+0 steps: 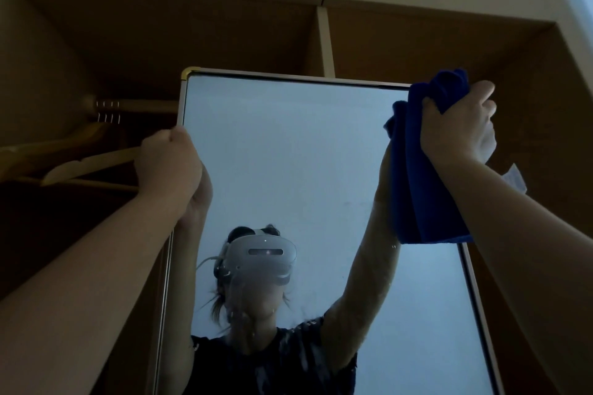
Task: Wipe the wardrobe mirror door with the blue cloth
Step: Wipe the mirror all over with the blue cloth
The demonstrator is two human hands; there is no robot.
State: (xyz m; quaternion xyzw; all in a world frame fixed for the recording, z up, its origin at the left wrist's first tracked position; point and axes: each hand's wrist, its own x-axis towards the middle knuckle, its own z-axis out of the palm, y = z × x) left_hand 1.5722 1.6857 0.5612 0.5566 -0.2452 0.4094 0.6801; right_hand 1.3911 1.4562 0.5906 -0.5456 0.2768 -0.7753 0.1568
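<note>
The mirror (pixel 288 170) is standing open before a dim wardrobe (pixel 224 35), and the left hand (pixel 170 167) is curling shut around its near edge, steadying it. The right hand (pixel 459 125) is clenching the bunched cloth (pixel 423 176) at the top corner, most of it hanging below the fist. For a clean pass, the cloth probably wants flattening under the palm, then drawing across toward the left hand, overlapping downward.

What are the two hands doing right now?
Left hand: closed around the left edge of the mirror door.
Right hand: closed on the bunched blue cloth at the door's top right corner.
</note>
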